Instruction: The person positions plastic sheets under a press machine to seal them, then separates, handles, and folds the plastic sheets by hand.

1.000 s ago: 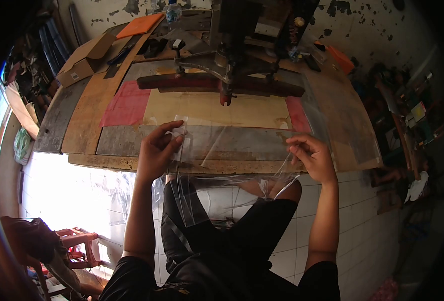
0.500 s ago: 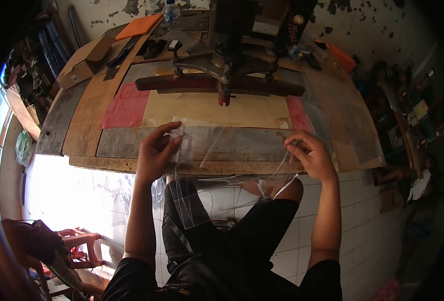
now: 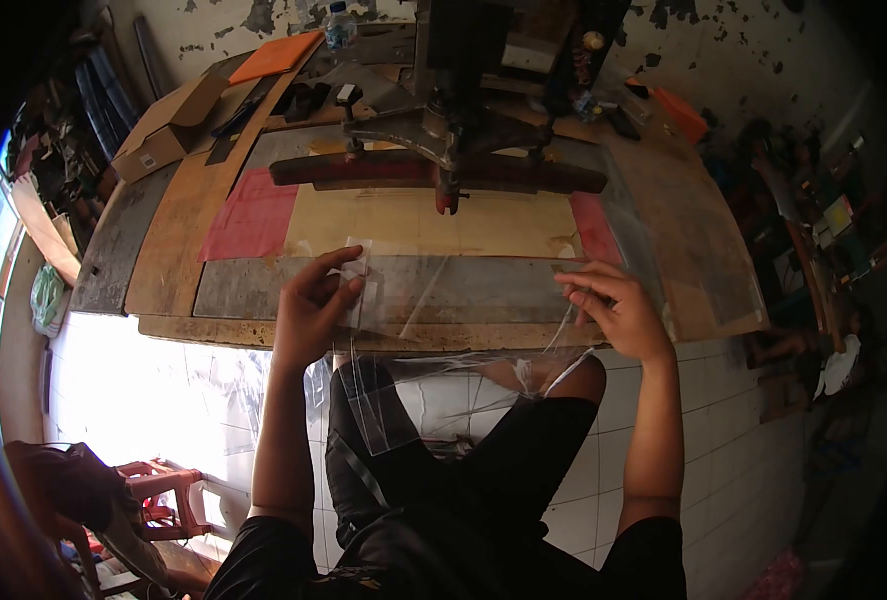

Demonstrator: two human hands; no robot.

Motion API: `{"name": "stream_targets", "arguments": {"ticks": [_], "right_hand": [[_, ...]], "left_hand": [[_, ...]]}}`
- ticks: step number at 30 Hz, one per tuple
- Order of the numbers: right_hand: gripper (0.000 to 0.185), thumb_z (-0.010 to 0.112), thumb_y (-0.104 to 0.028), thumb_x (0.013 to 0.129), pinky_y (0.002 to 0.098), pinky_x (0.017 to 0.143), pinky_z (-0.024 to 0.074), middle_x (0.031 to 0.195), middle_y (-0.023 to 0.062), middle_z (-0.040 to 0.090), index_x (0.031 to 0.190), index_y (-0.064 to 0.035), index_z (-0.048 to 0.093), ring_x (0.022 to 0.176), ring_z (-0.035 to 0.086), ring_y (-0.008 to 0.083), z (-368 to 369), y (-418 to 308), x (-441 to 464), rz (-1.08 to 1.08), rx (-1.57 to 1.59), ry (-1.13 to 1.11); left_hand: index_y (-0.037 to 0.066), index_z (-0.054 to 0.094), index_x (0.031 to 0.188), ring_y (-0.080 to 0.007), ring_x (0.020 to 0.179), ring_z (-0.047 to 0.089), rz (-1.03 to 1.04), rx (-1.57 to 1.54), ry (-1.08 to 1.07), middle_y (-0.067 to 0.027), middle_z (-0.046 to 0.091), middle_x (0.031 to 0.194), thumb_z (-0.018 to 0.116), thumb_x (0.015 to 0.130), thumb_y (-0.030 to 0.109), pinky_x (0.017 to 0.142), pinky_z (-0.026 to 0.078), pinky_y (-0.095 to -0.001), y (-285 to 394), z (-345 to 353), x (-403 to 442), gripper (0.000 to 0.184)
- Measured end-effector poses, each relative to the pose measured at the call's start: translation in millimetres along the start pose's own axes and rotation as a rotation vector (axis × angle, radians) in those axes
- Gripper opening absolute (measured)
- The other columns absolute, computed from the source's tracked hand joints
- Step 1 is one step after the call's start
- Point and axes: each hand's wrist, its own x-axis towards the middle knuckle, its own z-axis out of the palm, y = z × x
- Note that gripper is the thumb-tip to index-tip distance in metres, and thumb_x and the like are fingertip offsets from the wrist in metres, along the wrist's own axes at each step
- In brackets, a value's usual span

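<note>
A clear plastic sheet point(image 3: 433, 385) spans between my hands and hangs over the table's front edge above my lap. My left hand point(image 3: 318, 295) pinches its left side, where a small whitish strip shows beside the fingertips. On the other side, my right hand point(image 3: 608, 305) has its fingers closed on the sheet's right part. Beyond the hands lies a yellow strip point(image 3: 423, 220) with red pieces point(image 3: 248, 215) at its ends. A press with a long dark bar point(image 3: 438, 172) stands raised over this strip.
Around the press is a worn table point(image 3: 173, 240). An open cardboard box point(image 3: 163, 130), an orange sheet point(image 3: 276, 55) and a water bottle point(image 3: 339, 27) stand toward the back. At the lower left, another person point(image 3: 93, 500) is near a red stool point(image 3: 163, 495).
My right hand's fingers have shifted slightly left and straightened a little. The left hand has hardly moved, and the clear sheet still hangs between both hands.
</note>
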Motion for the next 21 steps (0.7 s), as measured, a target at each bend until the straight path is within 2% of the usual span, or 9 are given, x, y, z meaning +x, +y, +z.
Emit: {"name": "stream_targets", "arguments": {"ticks": [11,21], "right_hand": [[0.026,0.066,0.004,0.099,0.0278,0.071,0.0587,0.109,0.0068,0.066,0.125,0.0006,0.071,0.087,0.068,0.0139,0.8,-1.2,1.3,0.012,-0.039,-0.049],[0.024,0.066,0.006,0.097,0.0295,0.072,0.0567,0.105,0.0085,0.068,0.120,0.0017,0.073,0.078,0.069,0.0157,2.4,-4.8,1.7,0.018,-0.124,-0.060]], "left_hand": [[0.000,0.063,0.141,-0.0011,0.075,0.051,0.011,-0.046,0.000,0.0063,0.060,0.077,0.070,0.101,0.006,0.070,0.041,-0.0197,2.7,1.4,-0.9,0.041],[0.001,0.063,0.141,-0.0002,0.073,0.049,0.007,-0.045,-0.005,0.0073,0.058,0.076,0.070,0.101,0.006,0.068,0.039,-0.0184,2.1,0.8,-0.7,0.042]]}}
